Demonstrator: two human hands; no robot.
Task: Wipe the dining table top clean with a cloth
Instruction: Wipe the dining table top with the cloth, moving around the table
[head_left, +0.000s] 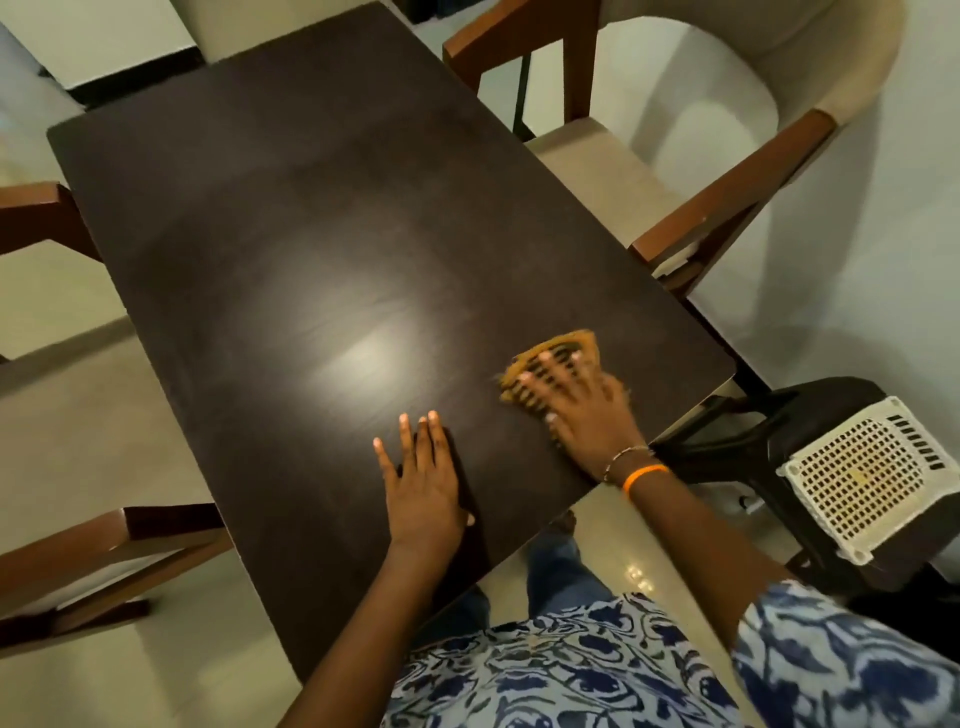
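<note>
A dark brown dining table top (311, 234) fills the middle of the view, with a bright light glare near its centre. My right hand (587, 410) presses flat on a yellow-brown checked cloth (558, 353) near the table's right edge; the hand and cloth are motion-blurred. Most of the cloth is hidden under my fingers. My left hand (423, 483) rests flat on the bare table top near the front edge, fingers apart, holding nothing.
A cream upholstered chair with brown wooden arms (727, 171) stands at the table's right side. Brown wooden chair parts (78, 561) show at the left. A black stool with a white perforated basket (862, 478) stands at the lower right. The floor is pale tile.
</note>
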